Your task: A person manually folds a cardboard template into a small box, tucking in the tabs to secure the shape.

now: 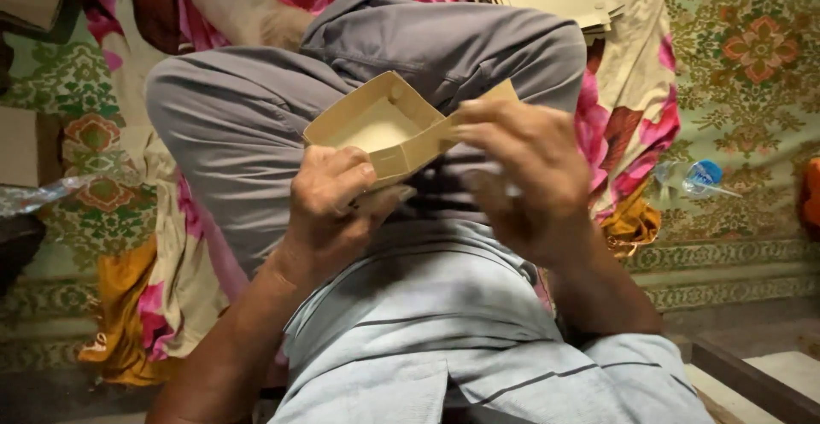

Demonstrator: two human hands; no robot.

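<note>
Tan folded-cardboard box tray [376,125] sits just above both hands, over the lap; left hand [329,210] pinches near corner, right hand [525,176] grips its right flap.

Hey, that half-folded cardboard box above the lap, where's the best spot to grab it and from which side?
Grip the cardboard box by its near wall, coming from below, as the left hand does. The open top faces up and the right end, at the right hand, looks unfinished, so the folded near wall is probably firmest.
</note>
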